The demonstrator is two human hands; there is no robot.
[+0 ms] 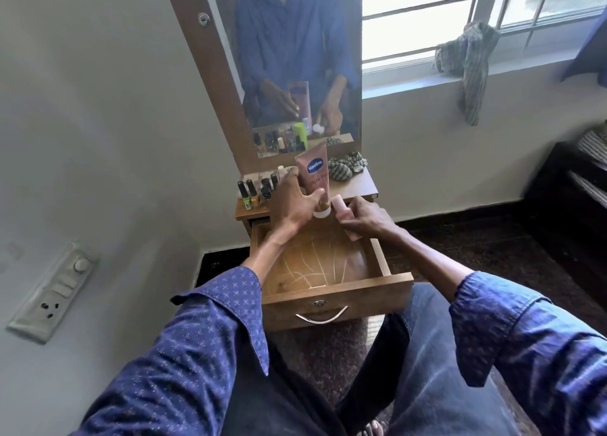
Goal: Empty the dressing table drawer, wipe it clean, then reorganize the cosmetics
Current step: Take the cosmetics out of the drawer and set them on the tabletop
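Note:
The wooden drawer (338,289) stands pulled out below the dressing table top (356,186), and its bottom shows bare wood. My left hand (292,200) grips a pink Vaseline tube (313,172), cap down, over the drawer's back edge. To its right, my right hand (364,218) holds a small pale pink bottle (340,207) over the drawer's back right corner. Several nail polish bottles (254,192) stand on the table top at the left. A crumpled striped cloth (348,166) lies on the table top at the right.
The mirror (295,64) rises behind the table. A wall with a switch plate (52,291) is at the left. A window sill at the right carries another hanging cloth (466,64). Dark furniture (571,199) stands at the far right. My knees are right below the drawer front.

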